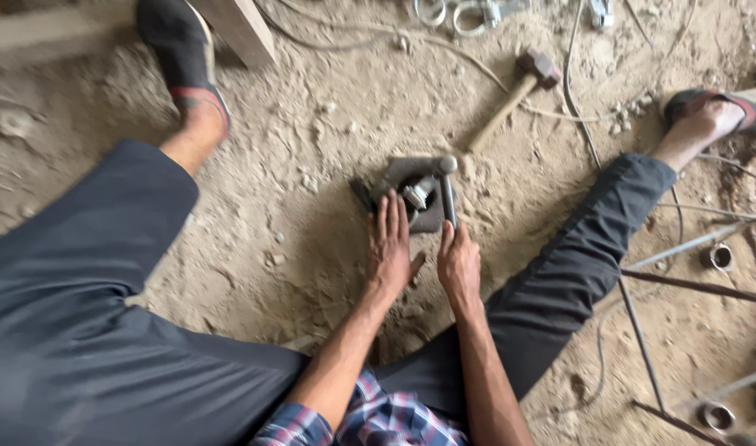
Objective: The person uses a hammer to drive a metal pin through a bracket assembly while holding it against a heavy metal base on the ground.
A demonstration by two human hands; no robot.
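I sit on sandy ground with my legs spread. Between them lies a dark square metal plate [411,177] with a hole in it. A small silvery fitting [418,195] sits in that hole. My left hand [390,244] lies flat on the plate's near edge, fingers spread and touching beside the fitting. My right hand [459,264] grips the handle of a metal rod tool [448,192], whose rounded head rests on the plate's far right corner.
A wooden-handled hammer [510,95] lies beyond the plate. Metal clamps [469,12] sit at the top edge. Thin steel rods [692,244], wires and short pipe rings [717,256] lie at the right. A wooden beam [242,29] stands near my left foot.
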